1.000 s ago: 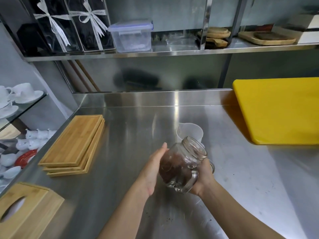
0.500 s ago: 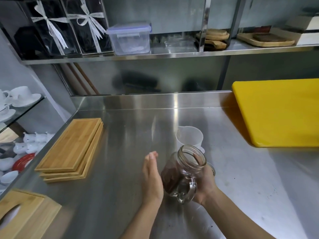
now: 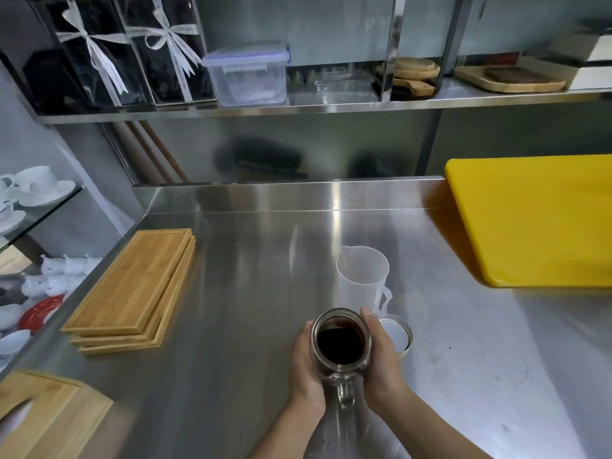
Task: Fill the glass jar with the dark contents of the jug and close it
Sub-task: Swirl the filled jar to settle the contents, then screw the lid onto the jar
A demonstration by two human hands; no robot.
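Both hands cup the jar [image 3: 341, 342] now, left hand [image 3: 306, 362] and right hand [image 3: 381, 359] wrapped narrow around its sides, likely to steady it upright on the counter [image 3: 231, 293]; dark contents sit inside, mouth open, handle pointing back between the wrists; the lid [image 3: 399, 336] lies just beyond the right fingertips, touching distance; the empty-looking jug [image 3: 362, 276] stands past the fingers, clear of the lid; wooden boards [image 3: 135, 289] well off left, nothing blocks the reach.
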